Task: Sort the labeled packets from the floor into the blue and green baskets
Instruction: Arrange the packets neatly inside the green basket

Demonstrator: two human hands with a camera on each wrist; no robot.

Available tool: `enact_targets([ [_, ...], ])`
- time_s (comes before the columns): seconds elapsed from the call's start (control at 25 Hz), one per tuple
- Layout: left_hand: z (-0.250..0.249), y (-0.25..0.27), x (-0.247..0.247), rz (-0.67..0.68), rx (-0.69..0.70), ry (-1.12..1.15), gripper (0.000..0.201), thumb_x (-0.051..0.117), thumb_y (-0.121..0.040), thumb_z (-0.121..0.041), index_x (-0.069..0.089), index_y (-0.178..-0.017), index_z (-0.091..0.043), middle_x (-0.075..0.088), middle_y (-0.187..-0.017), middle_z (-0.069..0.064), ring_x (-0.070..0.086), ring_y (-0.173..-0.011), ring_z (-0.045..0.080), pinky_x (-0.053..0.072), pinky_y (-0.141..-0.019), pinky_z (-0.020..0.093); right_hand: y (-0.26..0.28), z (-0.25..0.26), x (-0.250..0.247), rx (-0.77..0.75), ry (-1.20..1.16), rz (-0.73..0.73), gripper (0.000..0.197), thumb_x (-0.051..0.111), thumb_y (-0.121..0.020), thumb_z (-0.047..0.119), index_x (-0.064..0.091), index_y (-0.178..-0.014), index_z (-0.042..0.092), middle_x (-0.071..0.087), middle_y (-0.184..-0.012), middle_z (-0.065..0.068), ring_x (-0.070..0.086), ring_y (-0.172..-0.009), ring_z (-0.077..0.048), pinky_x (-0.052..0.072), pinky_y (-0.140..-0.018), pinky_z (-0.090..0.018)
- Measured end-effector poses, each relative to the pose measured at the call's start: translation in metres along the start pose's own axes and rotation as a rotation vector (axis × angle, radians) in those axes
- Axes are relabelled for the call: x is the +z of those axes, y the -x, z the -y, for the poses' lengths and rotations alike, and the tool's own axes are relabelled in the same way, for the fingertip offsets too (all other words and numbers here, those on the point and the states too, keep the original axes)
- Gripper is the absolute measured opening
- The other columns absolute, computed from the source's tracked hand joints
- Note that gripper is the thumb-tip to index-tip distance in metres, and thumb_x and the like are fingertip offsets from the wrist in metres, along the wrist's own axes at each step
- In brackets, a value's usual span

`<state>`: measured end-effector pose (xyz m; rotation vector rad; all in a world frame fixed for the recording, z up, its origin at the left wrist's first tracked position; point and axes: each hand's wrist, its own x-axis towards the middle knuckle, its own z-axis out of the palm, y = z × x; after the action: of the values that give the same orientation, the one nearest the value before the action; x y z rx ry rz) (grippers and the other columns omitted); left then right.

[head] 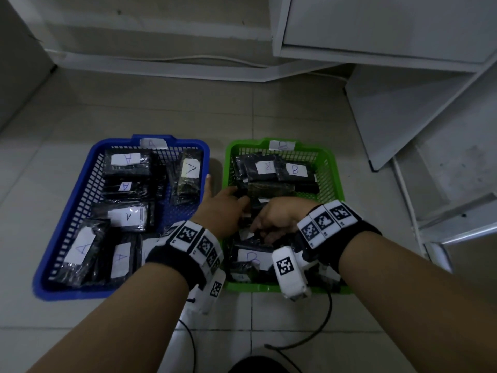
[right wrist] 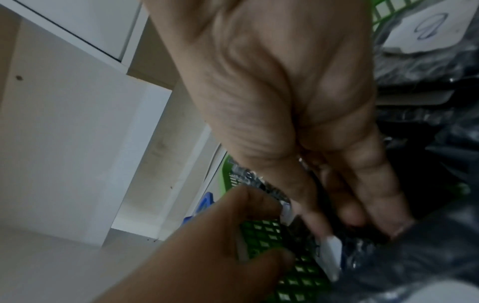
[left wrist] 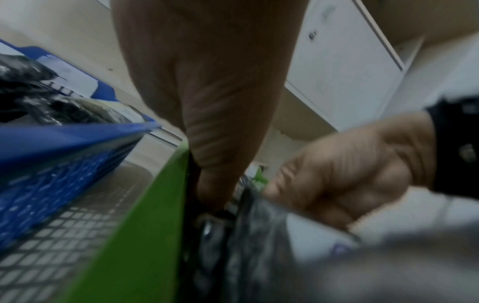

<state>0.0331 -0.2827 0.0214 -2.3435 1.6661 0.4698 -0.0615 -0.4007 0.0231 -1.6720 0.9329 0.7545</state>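
Observation:
The blue basket (head: pixel 80 200) on the left holds several black packets labelled A (head: pixel 126 216). To its right stands the green basket (head: pixel 332 173), with black packets labelled B (head: pixel 266 168) inside. Both hands reach into the middle of the green basket. My left hand (head: pixel 240 204) and my right hand (head: pixel 258 224) grip one black packet (head: pixel 254 211) between them. In the right wrist view the right hand's fingers (right wrist: pixel 357 196) pinch this packet by its white label (right wrist: pixel 330 256), and the left hand (right wrist: pixel 259 231) curls on its other edge. Its letter is hidden.
The baskets stand side by side on a tiled floor (head: pixel 269 117). White cabinet panels (head: pixel 403 111) lean at the back right. A black cable (head: pixel 322 327) trails on the tiles near me. Another B packet (head: pixel 252 258) lies at the green basket's near end.

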Motion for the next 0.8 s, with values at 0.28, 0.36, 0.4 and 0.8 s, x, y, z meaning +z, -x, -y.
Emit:
enact_targets([
  [0.28, 0.0, -0.009, -0.009, -0.076, 0.014, -0.106, 0.033, 0.051, -0.089, -0.025, 0.047, -0.121, -0.022, 0.067, -0.097, -0.001, 0.061, -0.105, 0.022, -0.01, -0.111, 0.064, -0.004, -0.009, 0.006, -0.064, -0.227, 0.057, 0.023, 0.055, -0.094, 0.006, 0.064, -0.115, 0.001, 0.063, -0.113, -0.008, 0.06, -0.098, -0.02, 0.055, -0.076, -0.027],
  [0.36, 0.003, -0.009, -0.013, -0.051, 0.023, -0.084, 0.039, 0.056, -0.087, -0.027, 0.046, -0.124, -0.021, 0.067, -0.098, -0.001, 0.061, -0.104, 0.022, -0.002, -0.113, 0.064, -0.004, -0.007, 0.006, -0.099, -0.198, 0.01, 0.014, 0.058, -0.092, 0.006, 0.068, -0.103, 0.004, 0.065, -0.094, -0.005, 0.062, -0.081, -0.017, 0.056, -0.068, -0.026],
  [0.4, 0.004, -0.008, -0.015, -0.04, 0.032, -0.073, 0.042, 0.059, -0.085, -0.027, 0.046, -0.125, -0.021, 0.067, -0.1, -0.001, 0.061, -0.105, 0.022, 0.003, -0.114, 0.062, -0.005, -0.005, 0.003, -0.12, -0.133, -0.039, 0.008, 0.063, -0.089, 0.005, 0.07, -0.091, 0.007, 0.067, -0.088, -0.006, 0.064, -0.078, -0.019, 0.058, -0.071, -0.031],
  [0.8, 0.012, 0.006, -0.021, -0.194, 0.058, 0.02, 0.028, 0.057, -0.085, -0.023, 0.059, -0.113, -0.023, 0.064, -0.097, 0.006, 0.062, -0.089, 0.027, 0.043, -0.065, 0.032, 0.008, 0.009, 0.003, -0.181, 0.487, -0.425, 0.03, 0.051, -0.091, 0.009, 0.061, -0.118, 0.001, 0.051, -0.094, -0.006, 0.06, -0.112, -0.031, 0.048, -0.096, -0.039],
])
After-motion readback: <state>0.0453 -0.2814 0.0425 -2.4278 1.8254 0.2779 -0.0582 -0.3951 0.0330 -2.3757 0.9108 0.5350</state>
